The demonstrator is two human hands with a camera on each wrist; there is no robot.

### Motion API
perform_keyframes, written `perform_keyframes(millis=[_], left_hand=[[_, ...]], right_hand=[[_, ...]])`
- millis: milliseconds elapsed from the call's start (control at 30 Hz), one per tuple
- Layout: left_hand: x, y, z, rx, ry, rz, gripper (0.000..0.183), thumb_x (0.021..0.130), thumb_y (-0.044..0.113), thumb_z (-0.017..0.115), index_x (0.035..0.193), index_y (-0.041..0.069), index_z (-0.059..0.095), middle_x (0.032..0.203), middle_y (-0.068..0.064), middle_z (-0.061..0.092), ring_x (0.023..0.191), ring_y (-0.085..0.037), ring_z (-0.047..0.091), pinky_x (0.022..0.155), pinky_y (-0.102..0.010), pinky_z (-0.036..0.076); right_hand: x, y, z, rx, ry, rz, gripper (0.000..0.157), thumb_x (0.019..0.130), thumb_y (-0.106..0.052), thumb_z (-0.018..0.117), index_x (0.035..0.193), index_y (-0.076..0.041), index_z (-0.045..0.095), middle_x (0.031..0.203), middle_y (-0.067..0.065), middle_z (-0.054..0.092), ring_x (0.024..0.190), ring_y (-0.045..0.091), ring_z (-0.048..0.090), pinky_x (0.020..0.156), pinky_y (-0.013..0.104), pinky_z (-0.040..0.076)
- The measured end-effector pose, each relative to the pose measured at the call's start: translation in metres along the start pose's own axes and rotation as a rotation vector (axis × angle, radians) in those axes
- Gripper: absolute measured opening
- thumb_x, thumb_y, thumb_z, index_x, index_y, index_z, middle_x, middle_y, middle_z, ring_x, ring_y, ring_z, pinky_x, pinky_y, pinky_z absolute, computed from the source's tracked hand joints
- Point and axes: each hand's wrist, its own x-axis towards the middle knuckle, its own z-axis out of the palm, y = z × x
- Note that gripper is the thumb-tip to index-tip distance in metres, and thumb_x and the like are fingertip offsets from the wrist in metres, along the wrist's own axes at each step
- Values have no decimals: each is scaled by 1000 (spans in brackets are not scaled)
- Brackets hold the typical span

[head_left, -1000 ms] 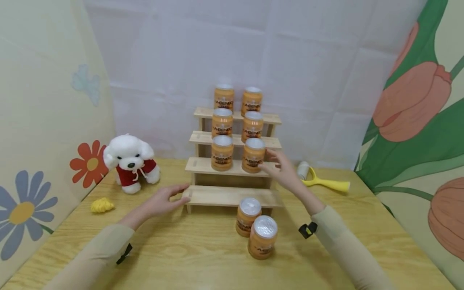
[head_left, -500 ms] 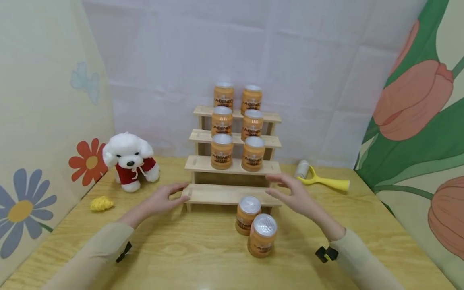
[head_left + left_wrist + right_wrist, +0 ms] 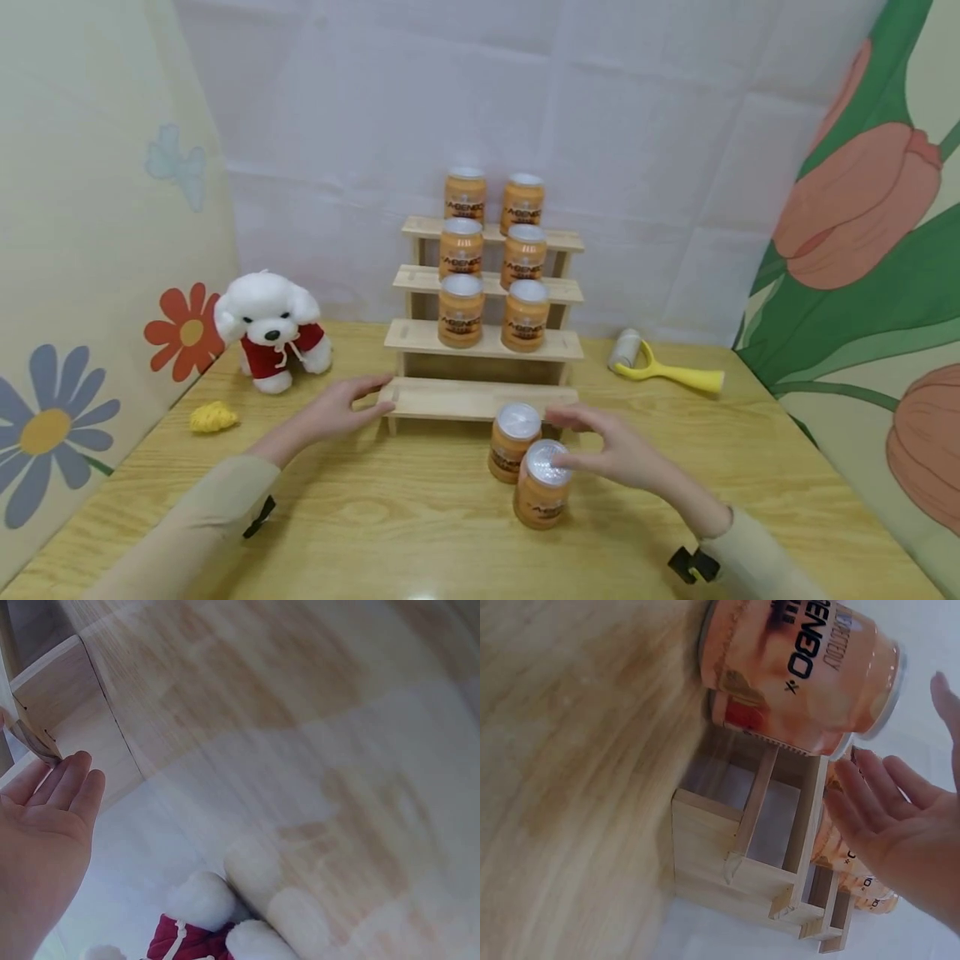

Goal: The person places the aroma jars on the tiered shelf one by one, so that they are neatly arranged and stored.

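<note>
In the head view my left hand [image 3: 335, 408] touches the left end of the lowest step of a wooden stepped rack [image 3: 450, 400]. Its fingers [image 3: 71, 780] lie fairly straight against the wood in the left wrist view. Two orange cans with silver lids stand upright on the table before the rack: a front can [image 3: 542, 500] and a rear can [image 3: 512, 450] close behind it. Over the right side of the front can my right hand [image 3: 618, 450] is spread, thumb overlapping the lid. The right wrist view shows nothing between its fingers [image 3: 870, 787].
On the rack's upper three steps stand more orange cans [image 3: 461, 310], two per step. Left on the table are a white plush dog [image 3: 266, 325] in red and a yellow bundle [image 3: 213, 417]. Right of the rack lies a yellow-handled roller [image 3: 675, 377]. A white sheet [image 3: 637, 167] hangs behind.
My right hand has come away from the right can on the third step, moving down and towards me to the front can. My left hand has stayed at the rack.
</note>
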Motion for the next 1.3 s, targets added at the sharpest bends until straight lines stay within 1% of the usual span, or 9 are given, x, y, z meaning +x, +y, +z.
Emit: perform_keyframes(millis=[133, 267, 467, 633, 733, 867, 967, 1133, 1300], left_hand=[[0, -2, 0, 8, 7, -1, 61, 93, 38, 57, 137, -3, 45, 136, -23, 49, 123, -40, 49, 101, -52, 42], [-3, -4, 2, 19, 10, -1, 61, 93, 37, 58, 136, -4, 46, 135, -24, 50, 122, -40, 50, 101, -52, 42], [-5, -4, 4, 15, 2, -9, 62, 93, 39, 56, 137, -4, 45, 135, -24, 49, 122, -41, 49, 101, -53, 42], [-5, -4, 4, 9, 7, -11, 61, 93, 38, 56, 137, -4, 45, 136, -24, 49, 122, -41, 49, 101, -52, 42], [-5, -3, 4, 10, 5, -12, 62, 94, 39, 56, 138, -3, 44, 136, -23, 49, 122, -41, 49, 101, -52, 42], [-4, -2, 3, 11, 7, -14, 62, 94, 40, 55, 138, -2, 44, 136, -23, 49, 122, -41, 49, 101, -52, 43], [-4, -1, 2, 13, 14, -12, 62, 94, 39, 56, 138, -2, 44, 136, -23, 49, 122, -41, 49, 100, -52, 43], [-3, 1, 0, 17, 11, -8, 61, 94, 39, 56, 138, -2, 44, 136, -23, 49, 122, -40, 49, 100, -52, 43], [-1, 2, 0, 20, 3, 0, 62, 94, 39, 56, 137, -2, 45, 136, -23, 49, 122, -40, 49, 100, -51, 43]], right_hand=[[-5, -2, 6, 55, -104, 54, 69, 75, -39, 76, 133, -11, 51, 127, 0, 59, 112, 16, 57, 97, 35, 48], [-7, -2, 12, 96, -140, 95, 72, 71, -39, 79, 133, -15, 51, 124, -2, 58, 109, 15, 56, 91, 31, 50], [-8, 2, 16, 75, -120, 105, 67, 72, -39, 79, 130, -16, 53, 117, -4, 58, 103, 13, 55, 82, 26, 51], [-9, 4, 14, 24, -116, 117, 68, 72, -44, 78, 129, -15, 54, 118, -1, 55, 105, 18, 55, 84, 31, 50], [-10, 5, 12, -9, -92, 145, 67, 71, -46, 78, 125, -13, 56, 115, 0, 55, 105, 19, 55, 85, 35, 51], [-7, 8, 10, -57, -47, 166, 63, 72, -45, 78, 121, -11, 57, 109, -1, 55, 99, 16, 55, 78, 33, 53], [-3, 11, 9, -81, -21, 152, 60, 74, -41, 78, 120, -9, 57, 106, 1, 57, 94, 15, 55, 74, 29, 53], [6, 14, 10, -76, -26, 139, 60, 76, -40, 76, 122, -6, 57, 106, 1, 62, 94, 15, 58, 78, 25, 52], [15, 15, 12, -62, -43, 147, 63, 77, -43, 75, 126, -8, 56, 111, 3, 63, 97, 16, 59, 81, 27, 51]])
